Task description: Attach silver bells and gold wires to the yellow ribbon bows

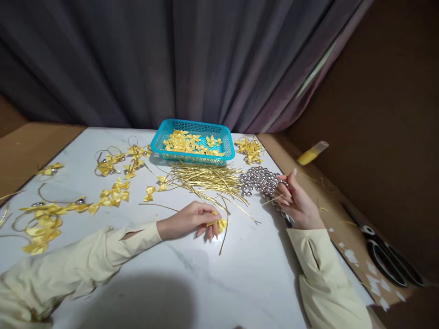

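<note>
Resting on the white marble-patterned table [240, 274] just below the middle of the frame, the left hand [190, 220] lies palm down with its fingers curled, the fingertips pinching a small yellow ribbon bow [221, 224] against the tabletop; a thin gold wire [224, 237] runs down from the bow toward the lower edge. To the right of centre, the right hand [297, 201] stands on its edge with the fingers loosely bent, their tips touching a cluster of silver bells [260, 182], and a fine gold strand crosses just beneath those fingertips; whether it is truly gripped I cannot tell. The two hands are well apart, and the bow sits under the left hand only, away from the bells. Between and just above the hands spreads a heap of gold wires [209, 180], its loose ends reaching down toward the left hand. Beyond that, at the upper middle, stands a blue plastic basket [192, 157] filled with more yellow bows. Right of the basket lies a small pile of finished bows [249, 150]. Across the left half of the table are scattered bows on wire loops [113, 194]. At the far right, off the marble, a yellow glue bottle [312, 153] lies on brown board, and black scissors [387, 258] rest near the lower right. A dark curtain [171, 59] hangs behind.
</note>
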